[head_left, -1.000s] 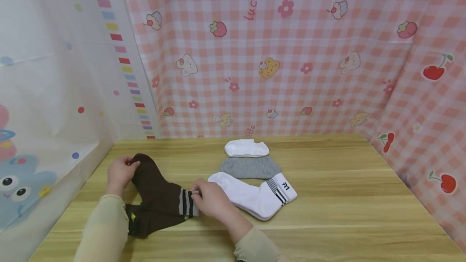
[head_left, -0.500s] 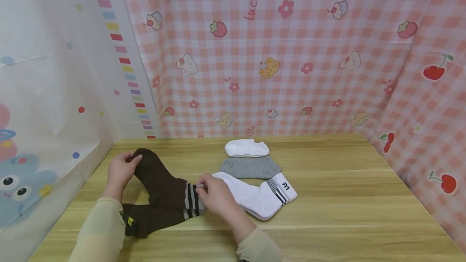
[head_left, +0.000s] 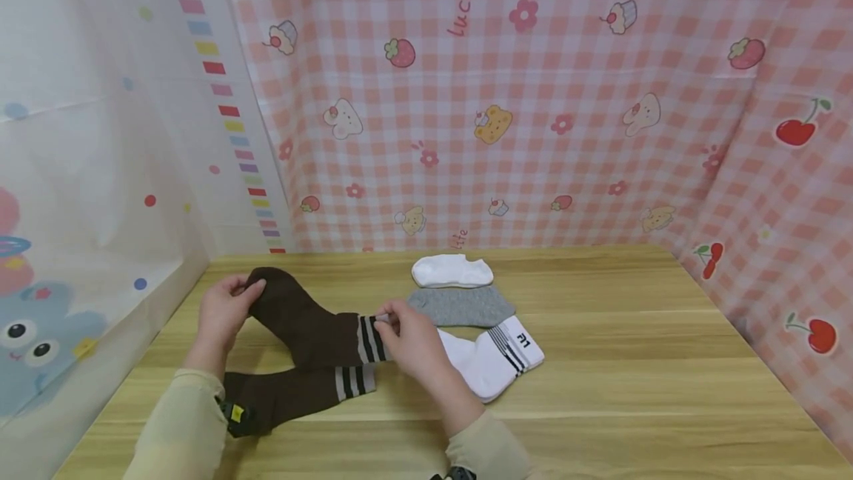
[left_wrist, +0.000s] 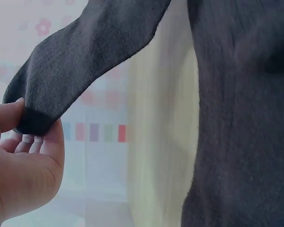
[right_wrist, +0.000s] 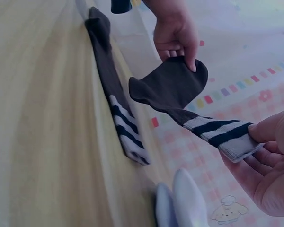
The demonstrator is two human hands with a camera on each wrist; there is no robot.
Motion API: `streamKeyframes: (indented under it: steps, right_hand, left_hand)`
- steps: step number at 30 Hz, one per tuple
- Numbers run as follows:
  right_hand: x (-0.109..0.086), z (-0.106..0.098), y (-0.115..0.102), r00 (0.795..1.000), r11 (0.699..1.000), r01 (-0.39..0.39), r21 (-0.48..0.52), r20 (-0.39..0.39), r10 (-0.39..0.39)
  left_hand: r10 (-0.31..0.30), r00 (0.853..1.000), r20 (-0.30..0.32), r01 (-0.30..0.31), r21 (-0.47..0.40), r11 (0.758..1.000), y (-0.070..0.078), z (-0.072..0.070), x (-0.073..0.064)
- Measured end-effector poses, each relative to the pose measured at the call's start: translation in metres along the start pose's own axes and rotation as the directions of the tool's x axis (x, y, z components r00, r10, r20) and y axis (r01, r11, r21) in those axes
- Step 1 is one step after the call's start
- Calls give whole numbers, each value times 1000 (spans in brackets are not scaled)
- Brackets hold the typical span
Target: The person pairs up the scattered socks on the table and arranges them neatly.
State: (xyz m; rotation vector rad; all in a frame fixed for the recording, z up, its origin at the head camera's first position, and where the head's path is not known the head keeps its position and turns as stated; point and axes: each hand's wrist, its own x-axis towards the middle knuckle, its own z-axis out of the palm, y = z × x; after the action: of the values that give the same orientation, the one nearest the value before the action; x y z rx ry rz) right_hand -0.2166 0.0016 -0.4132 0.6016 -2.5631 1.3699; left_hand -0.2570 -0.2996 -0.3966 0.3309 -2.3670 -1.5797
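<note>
A dark brown sock [head_left: 300,317] with a grey-and-black striped cuff hangs stretched between both hands, lifted off the table. Its toe is pinched between thumb and fingers of the left hand [head_left: 225,310]. The right hand [head_left: 416,343] pinches the striped cuff, which shows clearly in the right wrist view beside the right hand [right_wrist: 270,165]. Below lies a second dark brown sock [head_left: 303,395] with the same stripes, flat on the table, its toe end partly hidden behind the left wrist. The right hand overlaps a white sock [head_left: 476,365] with black stripes and lettering.
Behind the white sock lie a grey ankle sock [head_left: 460,307] and a white low-cut sock [head_left: 452,271], in a row. The wooden table [head_left: 626,384] meets a pink checked cloth [head_left: 566,169] at the back and a white printed cloth [head_left: 100,132] at the left.
Both hands have raised the upper brown sock and moved it away and to the right, off the lower one. The lower sock now shows separately, stripes included.
</note>
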Motion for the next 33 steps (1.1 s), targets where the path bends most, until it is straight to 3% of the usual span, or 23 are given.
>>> streamKeyframes:
  steps: [3,7,12,23,33]
  right_hand:
    - [1,-7,1,1000,1000,-12,12,-23,13]
    - [1,-17,4,999,999,-30,41,-42,32]
    - [3,-28,9,995,998,-33,52,-90,38]
    - [4,-52,20,983,996,-61,59,-170,70]
    - [0,-75,33,967,992,-120,35,-223,125]
  left_hand:
    - [-14,1000,25,17,-92,996,4,2,-2]
    - [-10,996,88,31,-237,971,10,5,-6]
    - [24,983,182,38,-326,945,18,12,-12]
    - [61,975,214,33,-408,912,33,32,-27]
    - [95,964,248,16,-410,912,42,44,-39]
